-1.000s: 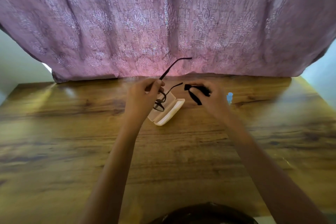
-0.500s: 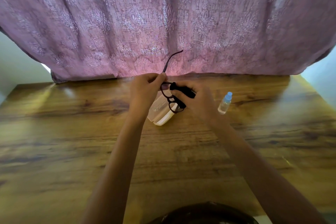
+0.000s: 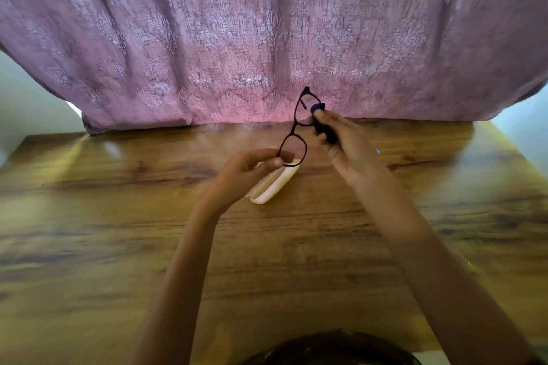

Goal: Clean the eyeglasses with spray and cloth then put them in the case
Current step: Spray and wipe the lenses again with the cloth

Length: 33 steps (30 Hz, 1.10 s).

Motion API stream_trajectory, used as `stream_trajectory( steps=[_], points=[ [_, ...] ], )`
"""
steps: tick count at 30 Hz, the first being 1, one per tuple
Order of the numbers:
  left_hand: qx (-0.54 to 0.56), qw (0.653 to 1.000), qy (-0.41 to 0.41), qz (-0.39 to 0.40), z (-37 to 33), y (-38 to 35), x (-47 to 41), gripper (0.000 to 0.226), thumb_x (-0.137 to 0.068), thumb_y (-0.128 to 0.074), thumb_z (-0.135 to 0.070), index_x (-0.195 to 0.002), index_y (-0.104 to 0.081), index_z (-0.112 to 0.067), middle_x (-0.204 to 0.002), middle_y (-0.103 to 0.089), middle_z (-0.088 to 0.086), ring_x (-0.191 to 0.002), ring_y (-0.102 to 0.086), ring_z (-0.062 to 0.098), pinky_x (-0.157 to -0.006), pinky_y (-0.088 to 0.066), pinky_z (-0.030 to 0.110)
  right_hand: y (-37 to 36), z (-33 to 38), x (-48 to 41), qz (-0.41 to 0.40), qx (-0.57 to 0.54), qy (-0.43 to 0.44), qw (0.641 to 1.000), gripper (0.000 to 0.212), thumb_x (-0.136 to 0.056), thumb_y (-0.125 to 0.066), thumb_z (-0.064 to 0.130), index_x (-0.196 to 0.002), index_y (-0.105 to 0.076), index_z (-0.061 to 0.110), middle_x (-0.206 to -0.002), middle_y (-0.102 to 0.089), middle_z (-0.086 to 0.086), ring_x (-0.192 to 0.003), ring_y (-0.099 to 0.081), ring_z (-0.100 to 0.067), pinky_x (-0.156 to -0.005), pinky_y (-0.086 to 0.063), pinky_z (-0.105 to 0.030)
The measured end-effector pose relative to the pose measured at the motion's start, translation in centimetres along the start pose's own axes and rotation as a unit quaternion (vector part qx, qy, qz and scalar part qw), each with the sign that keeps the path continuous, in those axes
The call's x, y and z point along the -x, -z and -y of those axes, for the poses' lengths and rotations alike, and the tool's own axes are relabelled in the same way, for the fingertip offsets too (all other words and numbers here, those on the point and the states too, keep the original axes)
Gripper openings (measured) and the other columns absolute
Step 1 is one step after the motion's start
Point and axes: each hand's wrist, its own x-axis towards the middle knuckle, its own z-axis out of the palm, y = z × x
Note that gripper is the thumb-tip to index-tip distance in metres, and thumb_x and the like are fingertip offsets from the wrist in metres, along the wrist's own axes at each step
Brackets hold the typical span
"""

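Dark-framed eyeglasses [image 3: 295, 127] stand almost on end above the table, one lens over the other. My left hand [image 3: 252, 169] pinches the lower lens rim. My right hand [image 3: 344, 142] holds a dark cloth [image 3: 321, 124] and presses it on the upper lens. The cream eyeglasses case [image 3: 274, 184] lies open on the wooden table [image 3: 118, 231] just under my left hand. Of the spray bottle only a bit of its blue cap [image 3: 377, 152] shows behind my right hand.
A mauve patterned curtain [image 3: 237, 38] hangs along the table's far edge. A dark rounded thing [image 3: 329, 350] sits at the bottom edge of the view, close to me.
The eyeglasses have turned from lying flat over the case to standing on end and have risen. My right hand with the cloth has moved up onto the upper lens and now hides the spray bottle.
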Motion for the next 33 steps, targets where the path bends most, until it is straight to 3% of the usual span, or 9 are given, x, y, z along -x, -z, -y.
stream_trajectory(
  steps=[5, 8, 10, 13, 16, 20, 27, 33],
  points=[
    [0.006, 1.0, -0.025, -0.01, -0.7, 0.0, -0.3, 0.021, -0.087, -0.065, -0.005, -0.107, -0.071, -0.008, -0.107, -0.073, 0.005, -0.108, -0.066, 0.019, -0.102, -0.047, 0.042, 0.1, 0.7, -0.4, -0.017, -0.056, -0.036, 0.998, 0.01, -0.093, -0.058, 0.003, -0.086, -0.065, 0.003, -0.07, -0.068, -0.005, -0.065, -0.058, -0.01, -0.045, -0.045, -0.01],
    [0.011, 0.999, -0.027, -0.044, -0.8, -0.1, -0.7, 0.017, -0.082, -0.069, -0.008, -0.099, -0.074, -0.006, -0.097, -0.075, 0.008, -0.101, -0.067, 0.027, -0.098, -0.049, 0.046, 0.3, 0.7, -0.6, -0.017, -0.067, -0.031, 0.997, 0.008, -0.094, -0.058, 0.004, -0.09, -0.065, 0.002, -0.074, -0.07, -0.007, -0.061, -0.062, -0.008, -0.046, -0.046, -0.01],
    [0.038, 0.996, -0.027, -0.076, -1.1, -0.2, -0.9, 0.012, -0.084, -0.069, -0.007, -0.094, -0.074, -0.005, -0.092, -0.075, 0.007, -0.097, -0.069, 0.023, -0.093, -0.053, 0.038, 0.5, 0.5, -0.6, -0.012, -0.07, -0.023, 0.997, 0.008, -0.093, -0.059, 0.006, -0.096, -0.064, 0.001, -0.081, -0.071, -0.008, -0.064, -0.065, -0.009, -0.05, -0.048, -0.011],
    [0.107, 0.987, -0.017, -0.117, -2.0, -0.6, -1.1, 0.009, -0.088, -0.065, -0.007, -0.087, -0.073, -0.011, -0.081, -0.075, -0.006, -0.086, -0.069, 0.004, -0.083, -0.05, 0.017, 0.7, -0.2, -0.2, 0.001, -0.06, -0.024, 0.998, 0.007, -0.093, -0.06, 0.007, -0.098, -0.064, 0.003, -0.078, -0.072, -0.004, -0.067, -0.067, -0.007, -0.054, -0.052, -0.013],
    [0.161, 0.978, -0.005, -0.134, -2.6, -1.0, -1.6, 0.008, -0.088, -0.065, -0.012, -0.086, -0.072, -0.014, -0.08, -0.075, -0.01, -0.086, -0.066, 0.0, -0.085, -0.048, 0.016, 0.6, -1.3, 0.5, 0.027, -0.019, -0.024, 0.999, 0.005, -0.092, -0.061, 0.008, -0.095, -0.065, 0.006, -0.077, -0.071, -0.001, -0.07, -0.067, -0.007, -0.057, -0.051, -0.014],
    [0.235, 0.962, 0.006, -0.138, -3.4, -1.6, -2.1, 0.009, -0.088, -0.065, -0.009, -0.094, -0.072, -0.009, -0.082, -0.075, -0.005, -0.085, -0.069, 0.005, -0.077, -0.05, 0.016, -0.4, -2.2, 1.9, 0.056, 0.01, -0.034, 0.998, 0.01, -0.091, -0.061, 0.009, -0.1, -0.066, 0.008, -0.083, -0.07, -0.001, -0.072, -0.066, -0.006, -0.059, -0.051, -0.015],
    [0.258, 0.951, 0.046, -0.162, -3.3, -2.1, -3.0, 0.014, -0.084, -0.071, -0.018, -0.091, -0.074, -0.006, -0.086, -0.073, 0.008, -0.087, -0.068, 0.017, -0.089, -0.051, 0.029, -1.0, -1.6, 3.0, 0.064, 0.126, -0.004, 0.99, 0.014, -0.09, -0.066, 0.015, -0.104, -0.069, 0.014, -0.089, -0.071, 0.001, -0.081, -0.066, -0.007, -0.066, -0.052, -0.018],
    [0.241, 0.951, 0.045, -0.186, -3.6, -2.6, -3.0, 0.007, -0.085, -0.07, -0.013, -0.083, -0.073, -0.007, -0.069, -0.071, -0.002, -0.072, -0.066, 0.007, -0.072, -0.052, 0.016, -1.2, -1.0, 2.8, 0.084, 0.248, 0.007, 0.965, 0.02, -0.092, -0.064, 0.022, -0.11, -0.07, 0.014, -0.089, -0.075, 0.004, -0.077, -0.069, -0.001, -0.063, -0.051, -0.016]
  ],
)
